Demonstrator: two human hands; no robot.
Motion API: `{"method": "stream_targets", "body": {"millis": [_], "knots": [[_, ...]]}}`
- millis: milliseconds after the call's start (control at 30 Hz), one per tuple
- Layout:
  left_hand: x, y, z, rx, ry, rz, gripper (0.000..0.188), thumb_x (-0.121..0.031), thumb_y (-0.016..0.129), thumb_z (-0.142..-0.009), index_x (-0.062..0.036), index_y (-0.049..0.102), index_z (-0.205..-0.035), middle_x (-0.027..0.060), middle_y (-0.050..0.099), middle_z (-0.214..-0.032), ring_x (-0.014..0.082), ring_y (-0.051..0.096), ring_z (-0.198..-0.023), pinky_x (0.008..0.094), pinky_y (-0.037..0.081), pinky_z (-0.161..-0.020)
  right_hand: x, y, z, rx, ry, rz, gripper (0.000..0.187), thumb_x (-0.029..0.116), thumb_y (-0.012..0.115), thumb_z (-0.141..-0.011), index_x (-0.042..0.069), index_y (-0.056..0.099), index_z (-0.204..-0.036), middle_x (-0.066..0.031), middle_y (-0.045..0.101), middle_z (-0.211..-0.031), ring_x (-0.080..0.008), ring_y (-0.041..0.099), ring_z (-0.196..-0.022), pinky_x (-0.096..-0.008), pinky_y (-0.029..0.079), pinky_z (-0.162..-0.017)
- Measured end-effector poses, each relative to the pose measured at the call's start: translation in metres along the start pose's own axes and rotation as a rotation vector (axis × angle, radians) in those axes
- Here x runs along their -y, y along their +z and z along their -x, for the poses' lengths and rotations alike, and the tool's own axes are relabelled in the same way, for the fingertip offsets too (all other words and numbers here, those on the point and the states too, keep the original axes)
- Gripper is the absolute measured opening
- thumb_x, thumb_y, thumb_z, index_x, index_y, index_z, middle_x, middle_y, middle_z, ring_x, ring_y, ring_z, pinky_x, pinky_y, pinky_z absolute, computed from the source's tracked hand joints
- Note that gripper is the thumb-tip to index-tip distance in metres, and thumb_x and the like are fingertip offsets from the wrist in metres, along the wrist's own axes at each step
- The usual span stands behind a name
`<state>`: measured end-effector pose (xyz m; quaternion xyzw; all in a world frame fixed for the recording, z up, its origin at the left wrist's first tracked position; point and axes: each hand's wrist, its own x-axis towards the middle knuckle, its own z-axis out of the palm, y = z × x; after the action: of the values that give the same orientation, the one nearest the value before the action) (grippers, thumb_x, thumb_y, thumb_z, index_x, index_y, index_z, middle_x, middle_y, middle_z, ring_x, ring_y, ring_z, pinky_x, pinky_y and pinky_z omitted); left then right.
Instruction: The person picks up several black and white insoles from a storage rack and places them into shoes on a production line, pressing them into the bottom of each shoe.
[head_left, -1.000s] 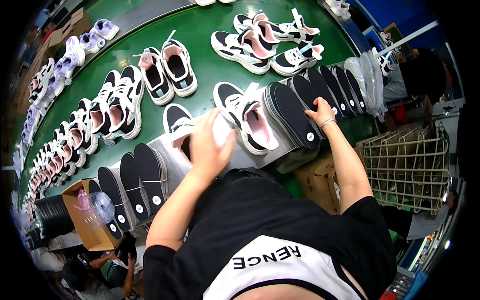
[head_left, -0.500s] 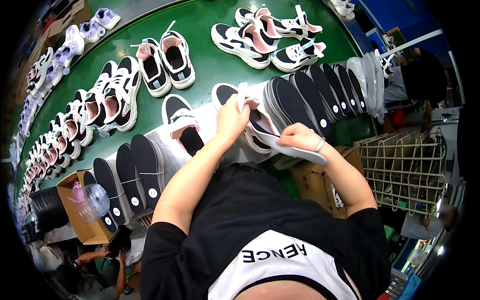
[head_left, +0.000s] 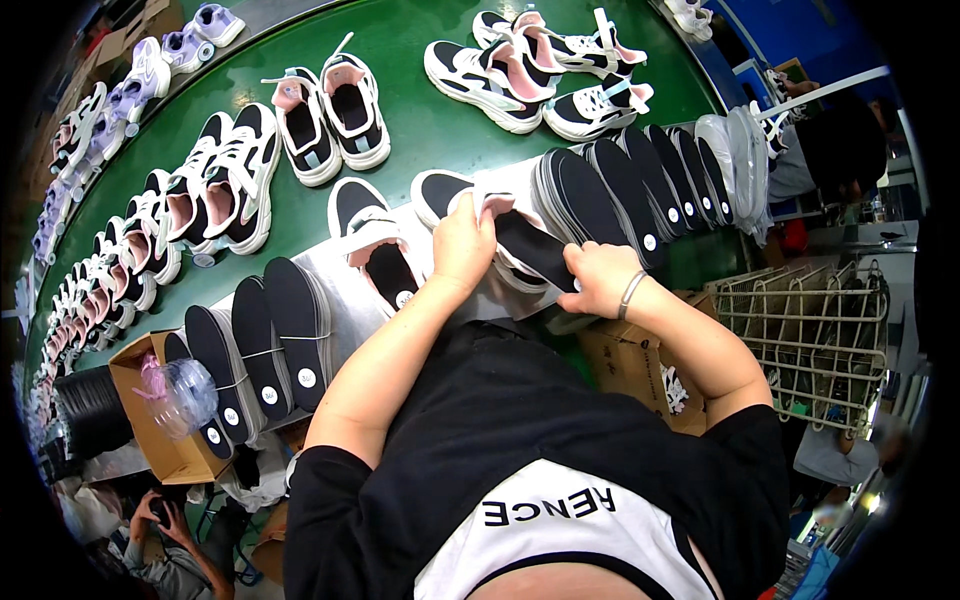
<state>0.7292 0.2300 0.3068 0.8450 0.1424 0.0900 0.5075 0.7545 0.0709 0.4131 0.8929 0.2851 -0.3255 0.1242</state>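
Observation:
My left hand (head_left: 463,246) is closed on the opening of a black and white sneaker (head_left: 436,194) with pink lining. Between finger and thumb of my right hand (head_left: 604,282) is the heel end of a black insole (head_left: 535,246). Its front part is inside the shoe, its rear sticking out over the heel. Just left stands another sneaker (head_left: 358,208), its tongue pulled forward and a black insole in it, a round white sticker at the heel. Stacks of black insoles (head_left: 578,200) lie close to my right hand.
Finished-looking sneakers (head_left: 238,180) line the green belt (head_left: 420,140) on the left; several more sneakers (head_left: 490,85) lie at the far side. Insole stacks (head_left: 297,325) and a cardboard box (head_left: 180,455) with a plastic bottle sit at left. A wire rack (head_left: 800,340) stands at right.
The insole has turned from its pale underside to its black top and gone further into the sneaker. My right hand has rolled over with it, keeping hold of the heel.

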Motion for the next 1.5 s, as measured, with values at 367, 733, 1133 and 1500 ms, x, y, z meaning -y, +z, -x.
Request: {"method": "stream_targets", "body": {"millis": [367, 733, 1133, 1500], "knots": [[-0.004, 0.003, -0.002, 0.020, -0.008, 0.106, 0.016, -0.017, 0.051, -0.078, -0.0013, 0.049, -0.077, 0.0169, 0.057, -0.064, 0.0358, 0.055, -0.060, 0.0406, 0.043, -0.055, 0.016, 0.044, -0.073, -0.316, -0.278, 0.144, 0.012, 0.009, 0.051, -0.067, 0.004, 0.062, -0.071, -0.0125, 0.059, -0.075, -0.0255, 0.057, -0.078, -0.0334, 0.047, -0.065], [0.015, 0.019, -0.006, -0.004, -0.043, 0.244, 0.016, -0.015, 0.052, -0.076, 0.0004, 0.050, -0.073, 0.0150, 0.056, -0.062, 0.0313, 0.057, -0.060, 0.0373, 0.043, -0.055, 0.020, 0.031, -0.109, 0.151, -0.228, 0.267, 0.026, 0.011, 0.057, -0.067, 0.006, 0.061, -0.092, -0.0138, 0.057, -0.101, -0.0231, 0.054, -0.095, -0.0302, 0.041, -0.082], [0.002, 0.013, -0.008, 0.031, 0.002, 0.123, 0.018, -0.015, 0.051, -0.078, 0.0016, 0.050, -0.082, 0.0192, 0.058, -0.071, 0.0305, 0.059, -0.066, 0.0333, 0.044, -0.057, 0.017, 0.029, -0.114, 0.247, -0.212, 0.401, 0.025, 0.014, 0.056, -0.070, 0.011, 0.063, -0.094, -0.0065, 0.060, -0.100, -0.0188, 0.055, -0.095, -0.0278, 0.037, -0.086], [0.009, 0.023, -0.009, 0.034, -0.034, 0.167, 0.017, -0.013, 0.049, -0.078, 0.0000, 0.048, -0.090, 0.0168, 0.058, -0.065, 0.0328, 0.058, -0.063, 0.0390, 0.044, -0.057, -0.009, 0.035, -0.063, 0.244, -0.244, 0.170, 0.031, 0.013, 0.048, -0.069, -0.001, 0.054, -0.096, -0.0161, 0.060, -0.090, -0.0253, 0.057, -0.091, -0.0502, 0.017, -0.095]]}}
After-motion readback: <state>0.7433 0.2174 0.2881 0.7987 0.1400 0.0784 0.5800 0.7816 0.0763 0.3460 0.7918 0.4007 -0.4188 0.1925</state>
